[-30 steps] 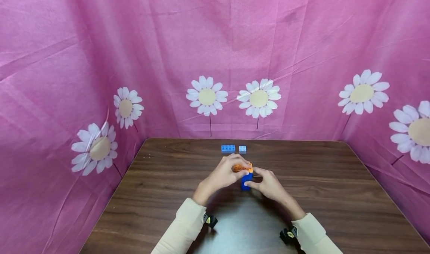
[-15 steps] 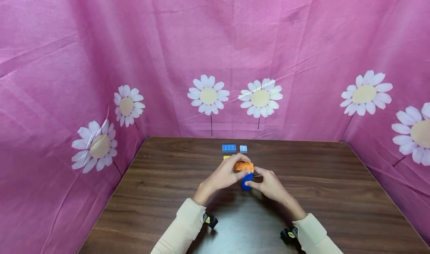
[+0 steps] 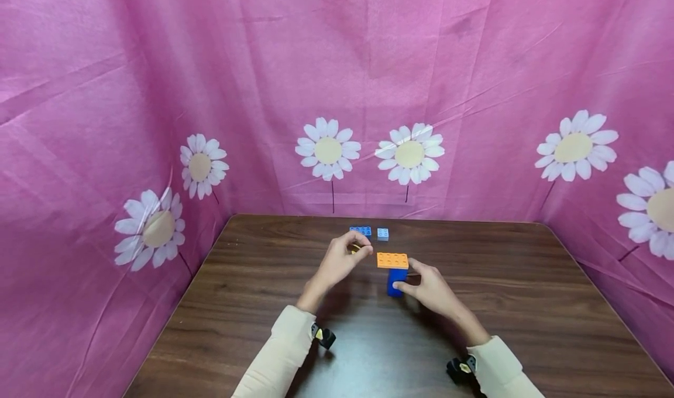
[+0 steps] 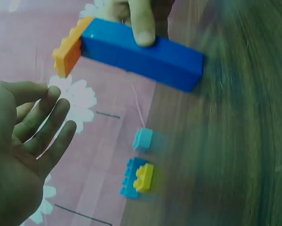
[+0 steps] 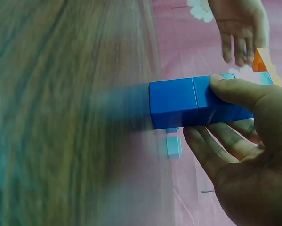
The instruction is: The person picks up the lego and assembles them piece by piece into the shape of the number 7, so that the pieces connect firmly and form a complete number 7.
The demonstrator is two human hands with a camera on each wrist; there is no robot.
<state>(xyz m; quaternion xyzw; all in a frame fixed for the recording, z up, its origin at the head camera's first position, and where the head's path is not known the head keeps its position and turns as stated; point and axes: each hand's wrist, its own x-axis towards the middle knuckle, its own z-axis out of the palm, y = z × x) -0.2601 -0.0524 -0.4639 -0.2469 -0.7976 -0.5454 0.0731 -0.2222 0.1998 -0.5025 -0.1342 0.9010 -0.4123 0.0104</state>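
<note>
A tall stack of dark blue bricks (image 3: 396,276) stands upright on the table, topped by an orange eight-stud brick (image 3: 392,260) that juts out to the left. My right hand (image 3: 436,292) holds the stack, thumb on the near face and fingers at the other side, as the right wrist view shows on the blue bricks (image 5: 173,101). My left hand (image 3: 336,262) is just left of the orange brick, apart from it. In the left wrist view the fingers are loosely extended with nothing between them. A yellow brick (image 4: 144,178) lies behind the left hand, mostly covered in the head view.
At the back of the wooden table (image 3: 263,269) lie a blue eight-stud brick (image 3: 360,230) and a small light blue four-stud brick (image 3: 382,234). A pink cloth (image 3: 463,93) with white daisies hangs around the table's back and sides.
My left hand has let go of the orange brick and moved left, leaving it on the stack. The right hand has shifted slightly right with the stack.
</note>
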